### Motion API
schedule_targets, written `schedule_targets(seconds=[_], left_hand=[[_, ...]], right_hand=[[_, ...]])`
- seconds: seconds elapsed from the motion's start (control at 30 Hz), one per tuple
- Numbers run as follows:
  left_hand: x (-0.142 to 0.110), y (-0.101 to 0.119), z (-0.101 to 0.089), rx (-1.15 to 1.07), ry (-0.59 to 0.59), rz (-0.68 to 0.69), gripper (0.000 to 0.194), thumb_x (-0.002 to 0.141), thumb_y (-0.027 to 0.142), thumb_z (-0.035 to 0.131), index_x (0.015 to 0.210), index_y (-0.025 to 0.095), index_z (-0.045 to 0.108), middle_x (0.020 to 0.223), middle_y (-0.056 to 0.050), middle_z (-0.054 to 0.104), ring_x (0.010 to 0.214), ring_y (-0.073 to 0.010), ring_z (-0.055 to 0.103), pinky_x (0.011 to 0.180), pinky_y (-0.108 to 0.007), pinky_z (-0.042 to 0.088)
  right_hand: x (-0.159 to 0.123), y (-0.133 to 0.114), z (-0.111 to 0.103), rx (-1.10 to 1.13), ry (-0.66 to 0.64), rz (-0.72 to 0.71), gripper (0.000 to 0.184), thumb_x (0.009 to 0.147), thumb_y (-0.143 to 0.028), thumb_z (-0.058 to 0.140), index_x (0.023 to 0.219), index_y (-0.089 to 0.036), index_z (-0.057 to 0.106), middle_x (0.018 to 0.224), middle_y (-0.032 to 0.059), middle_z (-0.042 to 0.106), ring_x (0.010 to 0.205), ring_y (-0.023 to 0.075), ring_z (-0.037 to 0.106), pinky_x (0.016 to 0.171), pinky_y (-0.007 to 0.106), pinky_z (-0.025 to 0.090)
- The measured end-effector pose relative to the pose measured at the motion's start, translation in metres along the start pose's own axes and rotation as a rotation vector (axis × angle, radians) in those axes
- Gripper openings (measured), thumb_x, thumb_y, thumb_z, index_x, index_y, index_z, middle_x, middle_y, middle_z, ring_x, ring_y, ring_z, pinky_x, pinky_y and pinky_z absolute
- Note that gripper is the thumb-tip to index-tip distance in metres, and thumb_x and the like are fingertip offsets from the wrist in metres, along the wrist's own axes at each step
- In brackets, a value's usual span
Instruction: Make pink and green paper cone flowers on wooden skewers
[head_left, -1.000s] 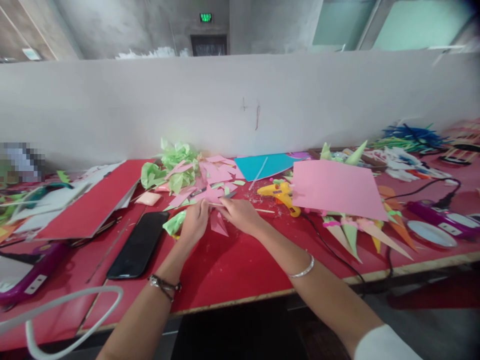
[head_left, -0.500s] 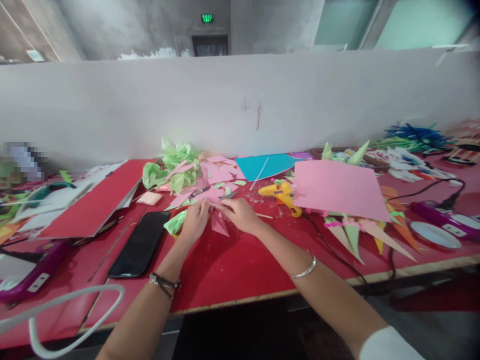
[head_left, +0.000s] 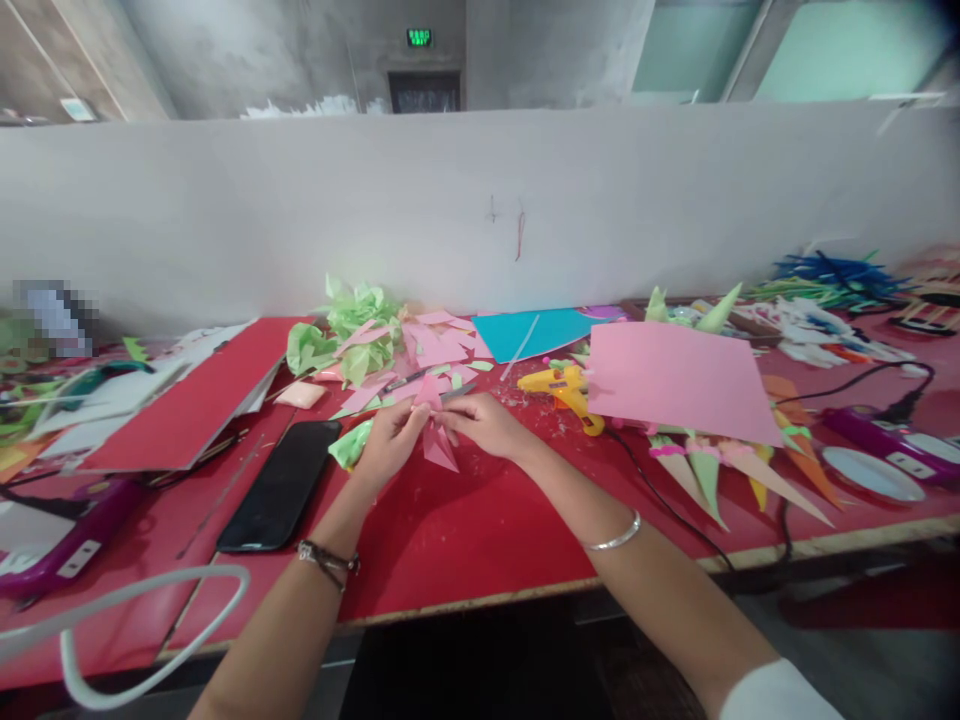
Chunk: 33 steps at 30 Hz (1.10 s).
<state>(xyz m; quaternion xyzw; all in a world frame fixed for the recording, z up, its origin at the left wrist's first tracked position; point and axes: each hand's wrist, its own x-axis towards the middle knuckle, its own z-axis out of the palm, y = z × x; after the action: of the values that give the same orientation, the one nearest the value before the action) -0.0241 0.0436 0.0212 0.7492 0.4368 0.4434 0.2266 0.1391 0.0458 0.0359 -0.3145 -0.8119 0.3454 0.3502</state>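
Observation:
My left hand [head_left: 395,437] pinches a folded pink paper piece [head_left: 440,447] over the middle of the table. One pointed end rises above the fingers and another hangs below them. My right hand [head_left: 484,422] is closed at the paper's right edge, fingertips together on it; the exact grip is partly hidden. Just beyond the fingers lie scissors [head_left: 457,392] among pink paper scraps [head_left: 435,345]. A green crumpled paper bundle [head_left: 349,445] sits beside my left wrist.
A black phone [head_left: 280,487] lies left of my left arm. To the right are a yellow glue gun [head_left: 559,385] with its cord, a pink sheet [head_left: 679,380] and several paper cones [head_left: 739,470]. A white partition [head_left: 420,210] stands behind the table.
A thin pale stick between my hands, jutting out right past my right hand, no longer shows. The pink paper now stands up between my fingers, and my left thumb has shifted onto it.

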Motion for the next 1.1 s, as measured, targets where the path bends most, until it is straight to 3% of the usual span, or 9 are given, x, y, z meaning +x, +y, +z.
schedule_targets(seconds=[0.13,0.23,0.47,0.63,0.77,0.9,1.1], left_hand=[[-0.002,0.0,0.0,-0.054,0.004,-0.017,0.033,0.08,0.035,0.037,0.054,0.017,0.045,0.049,0.003,0.042,0.047,-0.0087,0.037,0.048,-0.021,0.031],[-0.002,0.0,0.001,-0.071,0.032,-0.036,0.034,0.079,0.034,0.039,0.049,0.017,0.038,0.045,0.005,0.034,0.043,-0.0076,0.032,0.045,-0.022,0.027],[0.002,-0.001,0.005,-0.106,0.153,-0.154,0.037,0.078,0.037,0.039,0.046,0.018,0.034,0.042,0.005,0.032,0.041,-0.0072,0.03,0.043,-0.023,0.024],[0.004,0.004,0.01,-0.243,0.216,-0.31,0.037,0.074,0.039,0.04,0.044,0.018,0.036,0.037,0.006,0.03,0.036,-0.0061,0.026,0.039,-0.022,0.021],[0.004,0.007,0.011,-0.283,0.219,-0.37,0.036,0.073,0.039,0.039,0.044,0.019,0.035,0.036,0.007,0.026,0.034,-0.0057,0.023,0.037,-0.021,0.018],[0.002,0.002,0.012,-0.211,0.172,-0.267,0.032,0.076,0.037,0.038,0.051,0.018,0.038,0.041,0.005,0.034,0.038,-0.0069,0.03,0.039,-0.021,0.023],[0.001,0.001,0.012,-0.149,0.058,-0.157,0.027,0.08,0.034,0.036,0.059,0.018,0.039,0.048,0.006,0.037,0.043,-0.0073,0.032,0.043,-0.02,0.026]], right_hand=[[0.001,0.0,-0.001,0.023,-0.028,-0.025,0.033,0.084,-0.032,0.043,0.057,-0.014,0.05,0.054,-0.0029,0.051,0.059,0.009,0.049,0.06,0.019,0.036],[0.001,0.001,0.001,-0.092,-0.023,-0.052,0.035,0.086,-0.032,0.04,0.059,-0.014,0.051,0.054,-0.0023,0.052,0.057,0.0086,0.049,0.056,0.018,0.034],[0.0,0.004,0.021,-0.806,0.141,0.059,0.035,0.09,-0.035,0.027,0.094,-0.015,0.055,0.077,0.0068,0.064,0.067,0.0144,0.057,0.053,0.022,0.029],[-0.001,-0.001,0.023,-1.035,0.144,-0.046,0.04,0.093,-0.027,0.015,0.099,-0.015,0.052,0.085,0.0106,0.062,0.077,0.0175,0.057,0.057,0.026,0.031],[0.0,-0.003,0.022,-1.063,0.111,-0.017,0.038,0.092,-0.025,0.017,0.097,-0.015,0.053,0.084,0.0103,0.062,0.073,0.0174,0.058,0.054,0.026,0.03],[0.001,0.002,0.018,-0.978,0.022,0.037,0.035,0.091,-0.033,0.025,0.095,-0.015,0.055,0.077,0.0088,0.064,0.065,0.0158,0.058,0.052,0.024,0.028],[0.001,0.009,0.004,-0.852,0.01,-0.001,0.038,0.09,-0.038,0.029,0.082,-0.017,0.059,0.07,0.0049,0.064,0.06,0.0134,0.055,0.052,0.023,0.024]])
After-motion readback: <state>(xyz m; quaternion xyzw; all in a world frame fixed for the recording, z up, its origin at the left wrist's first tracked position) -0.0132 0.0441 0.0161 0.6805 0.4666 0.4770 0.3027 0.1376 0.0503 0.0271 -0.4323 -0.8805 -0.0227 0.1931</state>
